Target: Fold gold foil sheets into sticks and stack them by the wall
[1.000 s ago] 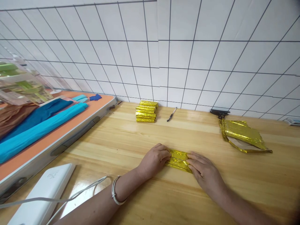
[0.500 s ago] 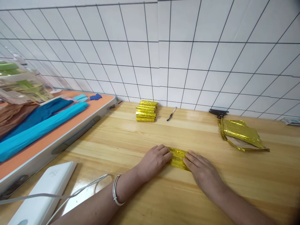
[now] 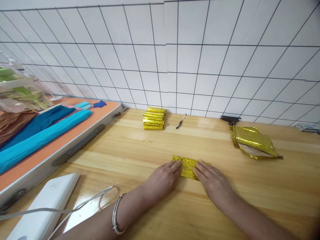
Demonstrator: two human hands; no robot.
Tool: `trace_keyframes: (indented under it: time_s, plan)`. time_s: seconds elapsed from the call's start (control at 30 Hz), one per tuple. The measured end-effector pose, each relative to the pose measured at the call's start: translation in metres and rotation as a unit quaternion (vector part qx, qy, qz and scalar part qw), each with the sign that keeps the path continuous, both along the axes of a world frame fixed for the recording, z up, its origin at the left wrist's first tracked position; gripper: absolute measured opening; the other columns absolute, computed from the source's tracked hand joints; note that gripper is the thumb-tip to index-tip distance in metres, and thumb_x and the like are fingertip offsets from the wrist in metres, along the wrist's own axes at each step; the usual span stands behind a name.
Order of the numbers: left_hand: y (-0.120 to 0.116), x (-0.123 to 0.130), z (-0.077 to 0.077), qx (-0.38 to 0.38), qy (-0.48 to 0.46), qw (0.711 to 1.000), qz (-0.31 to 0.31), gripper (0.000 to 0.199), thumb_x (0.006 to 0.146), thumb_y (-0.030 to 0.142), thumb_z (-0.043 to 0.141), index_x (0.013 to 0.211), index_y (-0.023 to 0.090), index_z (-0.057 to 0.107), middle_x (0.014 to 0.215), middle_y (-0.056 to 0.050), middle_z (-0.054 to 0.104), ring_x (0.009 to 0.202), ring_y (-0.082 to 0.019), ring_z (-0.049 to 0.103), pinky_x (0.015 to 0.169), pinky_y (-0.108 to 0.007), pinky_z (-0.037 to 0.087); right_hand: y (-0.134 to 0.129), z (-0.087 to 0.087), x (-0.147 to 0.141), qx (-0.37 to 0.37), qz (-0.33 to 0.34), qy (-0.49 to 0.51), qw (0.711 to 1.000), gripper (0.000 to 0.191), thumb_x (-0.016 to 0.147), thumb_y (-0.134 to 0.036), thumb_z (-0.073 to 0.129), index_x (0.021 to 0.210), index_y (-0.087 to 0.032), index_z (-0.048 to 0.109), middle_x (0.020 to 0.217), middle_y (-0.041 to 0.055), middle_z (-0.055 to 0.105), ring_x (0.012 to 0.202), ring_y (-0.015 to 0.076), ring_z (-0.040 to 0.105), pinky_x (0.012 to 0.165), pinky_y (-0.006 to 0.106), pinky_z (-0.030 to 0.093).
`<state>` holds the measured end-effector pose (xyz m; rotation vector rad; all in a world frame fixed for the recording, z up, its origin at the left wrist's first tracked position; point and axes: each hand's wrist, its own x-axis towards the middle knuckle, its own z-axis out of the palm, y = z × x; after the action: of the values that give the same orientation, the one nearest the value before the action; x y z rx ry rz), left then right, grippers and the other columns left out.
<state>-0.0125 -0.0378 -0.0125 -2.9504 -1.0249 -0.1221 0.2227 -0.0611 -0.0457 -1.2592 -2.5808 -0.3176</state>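
Observation:
A flat strip of shiny gold foil [image 3: 188, 169] lies on the wooden table in front of me. My left hand [image 3: 166, 175] is at its left part, fingers bent and held together, pressing the foil to the tabletop; its thumb is hidden. On the right part rests my right hand [image 3: 212, 180], its fingers stretched out and flat across the foil, slightly apart. The palm covers some of that end. Farther back, near the wall, stands a stack of folded gold foil pieces [image 3: 154, 119]. More folded gold foil [image 3: 255, 138] sits in an opened wrapper at the right.
A pen [image 3: 181, 121] lies near the tiled wall [image 3: 190, 60]. Behind the wrapper is a black clip-like object [image 3: 230, 119]. At the left are a white power bank [image 3: 46, 206] with a cable [image 3: 92, 198], and an orange-topped surface [image 3: 110, 106] holding a turquoise cloth roll [image 3: 50, 136].
My left hand has drawn back slightly toward me, uncovering the foil's upper left corner. My right hand stays flat on the foil. The whole view has shifted a little.

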Motion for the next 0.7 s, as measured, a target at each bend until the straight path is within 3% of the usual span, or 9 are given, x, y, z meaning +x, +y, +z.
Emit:
trace_keyframes:
  time_s: [0.1,0.23,0.4,0.57,0.7]
  plan:
    - [-0.007,-0.007,0.002,-0.029,-0.011,0.999,-0.006,0.045,0.087,0.017,0.040,0.130,0.005,0.039,0.137,-0.015,0.039,0.127,-0.021,0.036,0.106,-0.028,0.031,0.000,0.002,0.000,0.008,0.005,-0.003,1.000,0.040,0.083,-0.003,0.038,0.114,-0.015,0.060,0.125,0.0083,0.055,0.118,0.0236,0.048,0.095,0.039,0.045]
    - [-0.018,-0.011,0.003,-0.062,0.001,0.998,0.011,0.057,0.090,0.038,0.036,0.138,0.007,0.028,0.145,-0.017,0.024,0.134,-0.027,0.022,0.110,-0.038,0.022,0.000,0.004,-0.001,0.020,0.013,-0.002,1.000,0.038,0.083,-0.004,0.038,0.113,-0.013,0.061,0.124,0.0096,0.056,0.118,0.0241,0.048,0.094,0.039,0.046]
    - [-0.021,0.006,0.003,-0.067,-0.013,0.998,0.016,0.070,0.089,0.055,0.025,0.140,0.007,0.021,0.147,-0.017,0.018,0.136,-0.029,0.011,0.111,-0.044,0.013,0.000,0.001,-0.001,0.011,0.011,0.001,1.000,0.039,0.082,-0.004,0.040,0.115,-0.014,0.060,0.125,0.0099,0.055,0.120,0.0235,0.046,0.096,0.040,0.044]
    - [-0.009,0.032,-0.001,-0.057,-0.037,0.998,-0.003,0.083,0.084,0.066,0.023,0.141,0.004,0.019,0.146,-0.019,0.017,0.136,-0.030,0.010,0.110,-0.043,0.013,-0.001,0.000,-0.001,-0.008,0.000,0.012,1.000,0.043,0.081,-0.004,0.042,0.120,-0.015,0.056,0.129,0.0085,0.053,0.123,0.0222,0.043,0.100,0.039,0.040]
    - [-0.003,0.036,-0.005,-0.067,-0.043,0.997,0.002,0.093,0.079,0.072,0.021,0.140,0.002,0.019,0.146,-0.023,0.013,0.136,-0.034,0.006,0.108,-0.048,0.014,-0.001,0.001,-0.001,-0.009,0.004,0.011,1.000,0.044,0.080,-0.003,0.042,0.120,-0.015,0.056,0.128,0.0082,0.053,0.122,0.0228,0.044,0.099,0.040,0.040]
